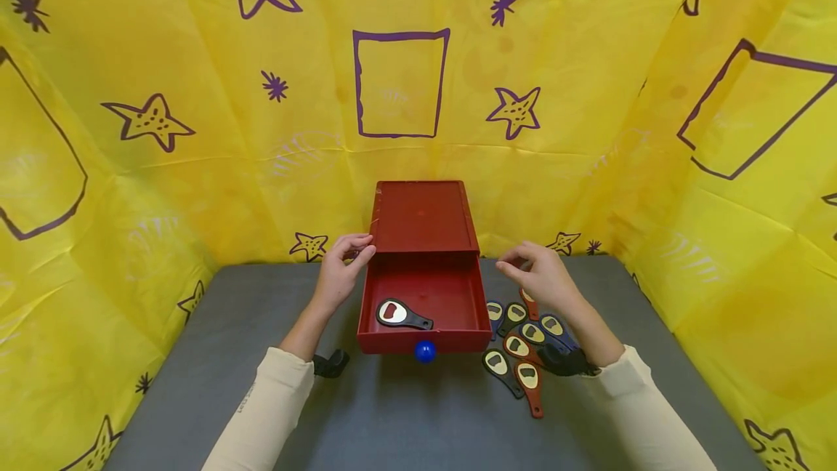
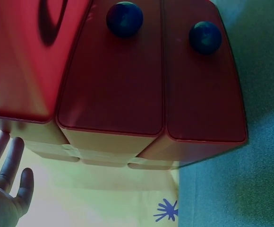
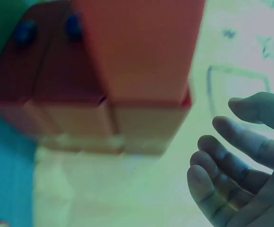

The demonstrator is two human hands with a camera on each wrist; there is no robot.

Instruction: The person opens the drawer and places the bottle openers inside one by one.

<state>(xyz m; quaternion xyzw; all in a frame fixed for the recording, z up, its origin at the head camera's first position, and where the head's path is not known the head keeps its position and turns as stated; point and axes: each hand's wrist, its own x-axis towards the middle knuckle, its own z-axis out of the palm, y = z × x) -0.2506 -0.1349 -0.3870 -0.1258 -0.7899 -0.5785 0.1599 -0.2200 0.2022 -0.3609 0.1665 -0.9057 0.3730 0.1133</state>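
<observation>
A red drawer cabinet [image 1: 421, 216] stands at the back of the table, its top drawer [image 1: 392, 343] pulled out by a blue knob [image 1: 425, 352] side. One black bottle opener [image 1: 413, 320] with a pale oval head lies near the drawer's front wall. My left hand [image 1: 341, 269] is at the cabinet's upper left edge, fingertips touching or very close to it; its fingers look fairly straight in the left wrist view. To the right of the cabinet, my right hand [image 1: 541, 276] hovers apart from it, fingers loosely bent, holding nothing.
Several bottle openers [image 1: 527, 376] in red, black and blue lie grouped on the grey table [image 1: 261, 398], right of the drawer and partly under the right wrist. Lower drawers [image 2: 113, 80] are closed. Yellow cloth [image 1: 405, 158] with purple drawings surrounds the table's back and sides.
</observation>
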